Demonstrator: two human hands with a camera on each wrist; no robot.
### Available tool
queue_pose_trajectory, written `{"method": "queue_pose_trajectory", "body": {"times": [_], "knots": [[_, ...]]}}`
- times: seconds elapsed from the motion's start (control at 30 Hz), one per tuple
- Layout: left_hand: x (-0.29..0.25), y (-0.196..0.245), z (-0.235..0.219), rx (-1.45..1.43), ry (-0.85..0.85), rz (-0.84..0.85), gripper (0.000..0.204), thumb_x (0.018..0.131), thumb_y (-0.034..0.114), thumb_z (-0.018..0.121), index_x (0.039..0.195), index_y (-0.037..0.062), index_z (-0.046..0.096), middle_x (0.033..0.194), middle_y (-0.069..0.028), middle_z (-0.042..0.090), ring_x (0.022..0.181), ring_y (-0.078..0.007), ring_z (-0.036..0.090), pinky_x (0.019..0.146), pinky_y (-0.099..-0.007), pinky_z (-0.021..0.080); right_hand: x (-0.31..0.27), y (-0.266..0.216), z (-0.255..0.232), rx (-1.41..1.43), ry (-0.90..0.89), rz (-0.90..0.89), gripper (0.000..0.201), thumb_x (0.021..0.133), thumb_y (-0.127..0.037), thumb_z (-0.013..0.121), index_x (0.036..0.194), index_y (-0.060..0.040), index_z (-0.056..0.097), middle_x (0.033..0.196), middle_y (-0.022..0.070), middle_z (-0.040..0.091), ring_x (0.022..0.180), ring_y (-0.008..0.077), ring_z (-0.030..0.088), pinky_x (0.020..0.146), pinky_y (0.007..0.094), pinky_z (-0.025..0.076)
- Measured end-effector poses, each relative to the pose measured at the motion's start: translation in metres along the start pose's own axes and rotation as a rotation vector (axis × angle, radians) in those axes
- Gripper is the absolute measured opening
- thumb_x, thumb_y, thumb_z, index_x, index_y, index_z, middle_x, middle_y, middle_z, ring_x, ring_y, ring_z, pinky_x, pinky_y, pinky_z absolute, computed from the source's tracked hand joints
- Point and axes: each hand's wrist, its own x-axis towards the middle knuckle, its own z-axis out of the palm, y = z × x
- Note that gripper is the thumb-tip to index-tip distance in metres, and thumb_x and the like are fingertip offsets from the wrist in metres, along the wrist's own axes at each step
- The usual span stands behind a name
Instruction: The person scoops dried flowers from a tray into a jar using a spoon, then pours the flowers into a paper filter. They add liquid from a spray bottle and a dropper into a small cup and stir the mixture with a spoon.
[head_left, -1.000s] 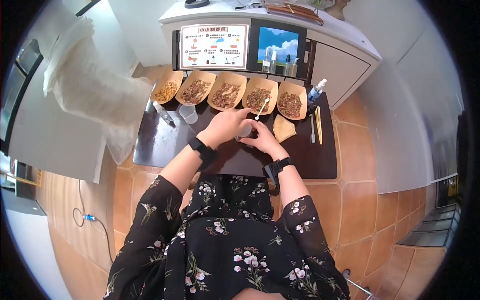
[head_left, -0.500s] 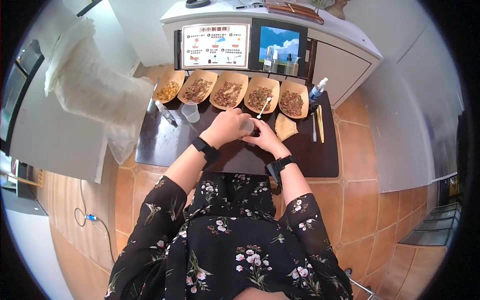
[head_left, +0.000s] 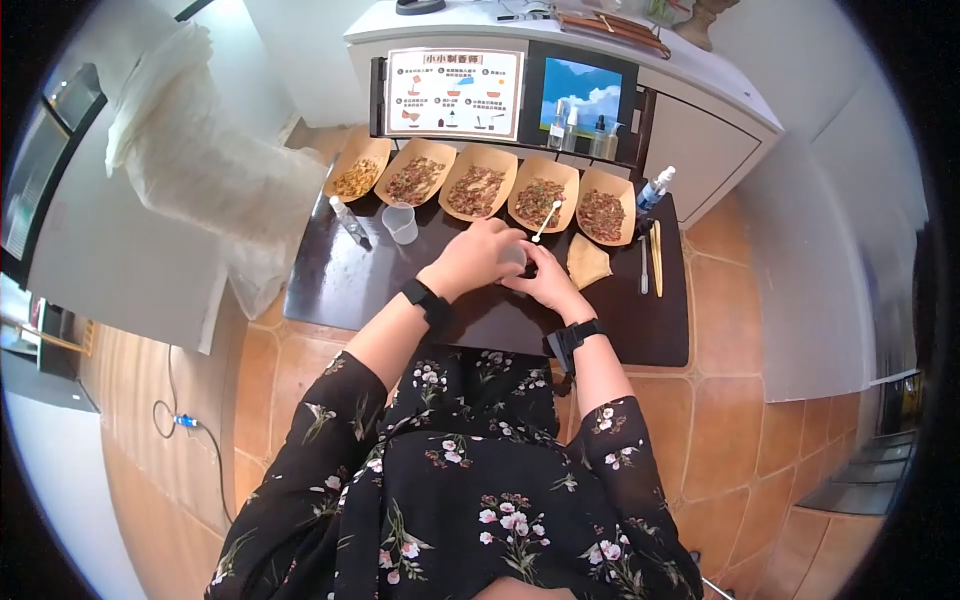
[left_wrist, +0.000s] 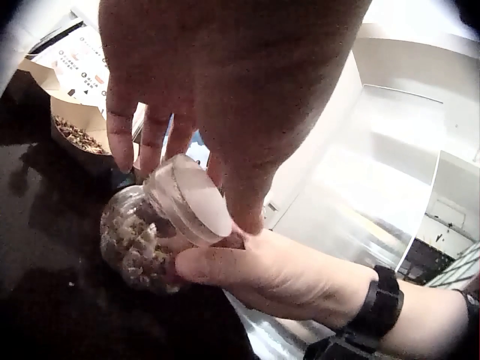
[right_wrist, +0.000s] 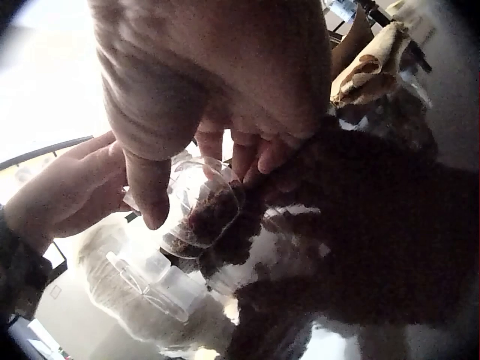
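My left hand (head_left: 470, 260) holds a small translucent plastic cup (left_wrist: 196, 201) between thumb and fingers. The cup is tilted against the mouth of a clear round jar (left_wrist: 135, 244), with its pale flat base facing the left wrist camera. Dried plant bits fill much of the jar. Around the jar's side curl the thumb and fingers of my right hand (head_left: 548, 280), while the jar stands low over the dark table (head_left: 600, 330). From the head, both hands cover most of the jar. A white spoon (head_left: 547, 222) leans in the paper tray (head_left: 522, 215) just beyond them.
More paper trays (head_left: 462, 205) of dried petals line the back. Another plastic cup (head_left: 400, 223) and a spray bottle (head_left: 349, 221) stand left. At right are a folded tan cloth (head_left: 588, 262), a dropper (head_left: 644, 265), wooden tweezers (head_left: 656, 260) and a blue-labelled bottle (head_left: 655, 190).
The head view has shifted, so the table and both hands appear farther right. Both hands stay together at the jar, the left still holding the cup at its mouth.
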Motion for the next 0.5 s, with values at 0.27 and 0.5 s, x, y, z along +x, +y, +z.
{"method": "queue_pose_trajectory", "body": {"times": [0.27, 0.5], "knots": [[0.003, -0.012, 0.005, 0.138, -0.077, 0.165, 0.051, 0.066, 0.017, 0.080, 0.113, 0.0072, 0.062, 0.115, -0.0125, 0.058, 0.109, -0.0344, 0.056, 0.094, -0.0410, 0.049, -0.001, 0.000, 0.002, 0.023, 0.033, 0.052, 0.071, 0.069, -0.028, 0.087, 0.130, -0.0081, 0.056, 0.118, 0.0113, 0.060, 0.110, 0.0263, 0.057, 0.099, 0.0386, 0.046], [-0.010, -0.025, -0.008, -0.076, 0.228, -0.108, 0.055, 0.079, 0.015, 0.075, 0.129, 0.0057, 0.054, 0.109, -0.0148, 0.056, 0.099, -0.0279, 0.057, 0.087, -0.0362, 0.050, -0.001, 0.001, 0.003, 0.050, 0.047, 0.012, 0.074, 0.070, -0.026, 0.086, 0.134, -0.0086, 0.053, 0.119, 0.0118, 0.060, 0.107, 0.0250, 0.058, 0.097, 0.0374, 0.047]]}}
